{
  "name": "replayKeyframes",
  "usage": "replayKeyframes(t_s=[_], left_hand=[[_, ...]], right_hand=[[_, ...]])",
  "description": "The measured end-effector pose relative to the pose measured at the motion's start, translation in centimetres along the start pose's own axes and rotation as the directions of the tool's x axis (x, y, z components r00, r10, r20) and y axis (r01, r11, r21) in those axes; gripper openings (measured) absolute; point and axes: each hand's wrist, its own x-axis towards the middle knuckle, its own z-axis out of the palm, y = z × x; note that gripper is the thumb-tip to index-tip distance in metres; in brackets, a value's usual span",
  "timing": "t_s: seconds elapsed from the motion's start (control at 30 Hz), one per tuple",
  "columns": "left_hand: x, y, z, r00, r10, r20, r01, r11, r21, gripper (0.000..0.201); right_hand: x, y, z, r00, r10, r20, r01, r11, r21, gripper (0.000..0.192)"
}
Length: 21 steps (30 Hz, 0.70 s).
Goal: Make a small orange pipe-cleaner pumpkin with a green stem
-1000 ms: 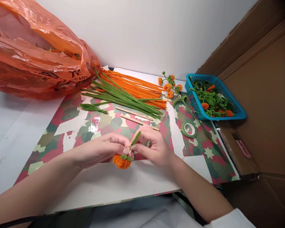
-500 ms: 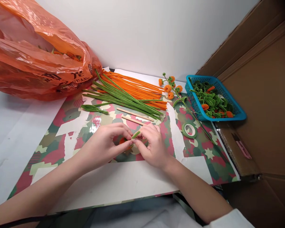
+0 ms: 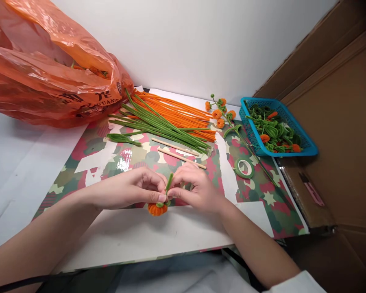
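Note:
Between my hands, over the front of the table, is an orange pipe-cleaner flower with a short green stem pointing up. My left hand is closed, thumb and fingers pinching the green base of the flower. From the other side, my right hand pinches at the same green stem, its fingertips touching it. The orange head hangs below my left thumb. Just beyond my hands lie two thin wooden sticks. Behind them is a bundle of green pipe cleaners across orange pipe cleaners.
An orange plastic bag stands at the back left. On the right are a blue basket of green and orange pieces, a roll of green tape, and a finished flower stem. A looped green leaf lies left. Pink-handled snips rest far right.
The flower has come down toward me and tipped, so its orange head now shows below my left thumb and the green stem points up. Both hands still pinch it.

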Motion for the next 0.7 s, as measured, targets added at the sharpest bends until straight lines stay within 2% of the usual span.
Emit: replayKeyframes(t_s=[0.1,0.17,0.27,0.33,0.4,0.47,0.53,0.6,0.7], left_hand=[[-0.1,-0.1,0.1,1.0,0.004,-0.004,-0.004,1.0,0.012,0.026],[-0.2,-0.1,0.3,0.999,-0.014,-0.035,0.016,0.997,0.079,0.029],[-0.1,0.0,0.8,0.983,0.022,-0.182,0.023,0.97,0.24,0.03],[0.0,0.0,1.2,0.944,0.145,-0.298,-0.023,0.925,0.379,0.028],[0.3,0.1,1.5,0.884,0.288,-0.368,-0.06,0.851,0.522,0.025],[0.6,0.1,1.7,0.836,0.382,-0.394,-0.065,0.782,0.619,0.024],[0.7,0.0,1.8,0.813,0.429,-0.394,-0.066,0.74,0.669,0.026],[0.6,0.1,1.8,0.816,0.426,-0.39,-0.066,0.74,0.669,0.028],[0.4,0.0,1.7,0.86,0.339,-0.383,-0.062,0.812,0.58,0.03]], right_hand=[[0.1,0.0,0.1,0.993,0.118,0.032,-0.12,0.989,0.09,0.021],[0.1,-0.2,0.1,0.982,0.178,0.055,-0.183,0.979,0.093,0.017],[0.2,-0.4,0.1,0.977,0.211,0.038,-0.211,0.977,0.01,0.014],[0.2,-0.4,0.2,0.979,0.202,-0.014,-0.202,0.977,-0.074,0.013],[0.2,-0.3,0.5,0.98,0.188,-0.061,-0.195,0.969,-0.15,0.012],[0.1,-0.2,0.7,0.977,0.188,-0.097,-0.205,0.955,-0.212,0.01],[0.0,-0.1,0.7,0.973,0.195,-0.127,-0.222,0.941,-0.254,0.008],[-0.1,-0.1,0.6,0.973,0.187,-0.135,-0.218,0.939,-0.265,0.007],[-0.1,-0.2,-0.1,0.98,0.177,-0.092,-0.195,0.946,-0.26,0.005]])
